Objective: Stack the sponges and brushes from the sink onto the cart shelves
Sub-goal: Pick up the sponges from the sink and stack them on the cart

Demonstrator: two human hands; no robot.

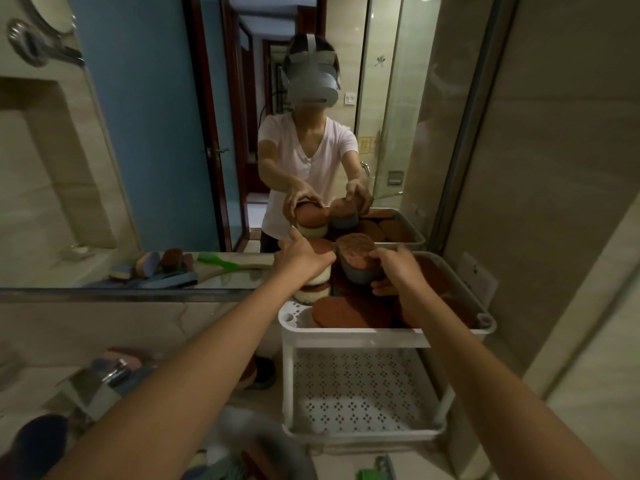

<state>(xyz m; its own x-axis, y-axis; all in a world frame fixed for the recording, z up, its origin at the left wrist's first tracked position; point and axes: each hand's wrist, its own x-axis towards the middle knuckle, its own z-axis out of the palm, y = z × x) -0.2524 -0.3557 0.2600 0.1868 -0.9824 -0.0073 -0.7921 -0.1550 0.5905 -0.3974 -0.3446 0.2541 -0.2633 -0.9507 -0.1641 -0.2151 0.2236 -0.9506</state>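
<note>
My left hand point(301, 259) clamps the top of a stack of pale sponges point(313, 289) with rust scouring tops, steadying it. My right hand point(394, 268) grips a grey-bodied sponge point(356, 268), tilted, beside it. Both stand in the white cart's top shelf point(349, 332); below my wrists the perforated lower shelf point(360, 393) waits bare.

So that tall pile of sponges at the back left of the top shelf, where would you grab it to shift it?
Probably low on the sponge stack, fingers on opposite sides, coming from the front. It stands tall and narrow, so the left hand pressing on top helps steady it; a top-only hold might tip it.
</note>
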